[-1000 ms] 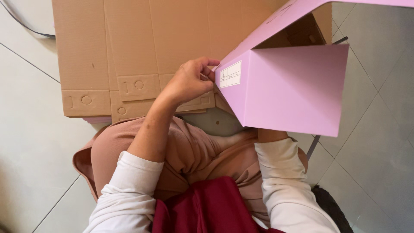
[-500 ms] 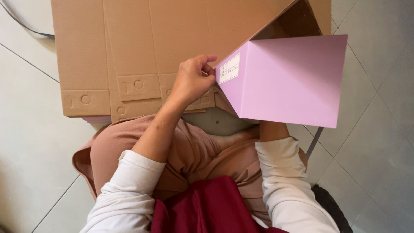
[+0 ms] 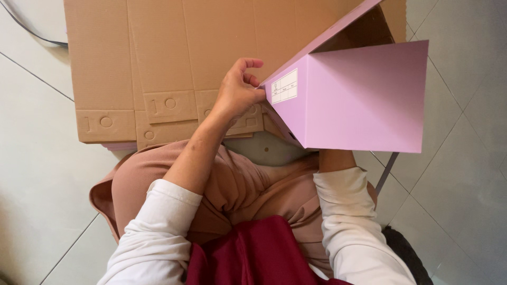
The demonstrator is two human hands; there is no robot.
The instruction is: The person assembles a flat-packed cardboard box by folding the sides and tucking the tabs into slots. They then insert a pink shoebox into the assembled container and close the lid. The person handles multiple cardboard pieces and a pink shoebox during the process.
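The box (image 3: 364,100), pink and half-folded, is held up at 3 o'clock of the left hand (image 3: 237,95), whose grip is pinched on its near labelled corner. The right hand is hidden beneath the box; its grip cannot be told.

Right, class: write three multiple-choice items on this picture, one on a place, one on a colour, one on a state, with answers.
1. Where does the flat brown cardboard sheet lie?
A on the tiled floor
B on a shelf
C on a chair

2. What colour is the outside of the half-folded cardboard box?
A green
B lilac pink
C black

3. How is the left hand?
A hanging free
B flat on the floor
C gripping the box's edge

Answers: 1 A, the sheet rests on pale tiles. 2 B, its panels are lilac pink. 3 C, the fingers pinch the corner by the white label. The right hand is hidden behind the box.
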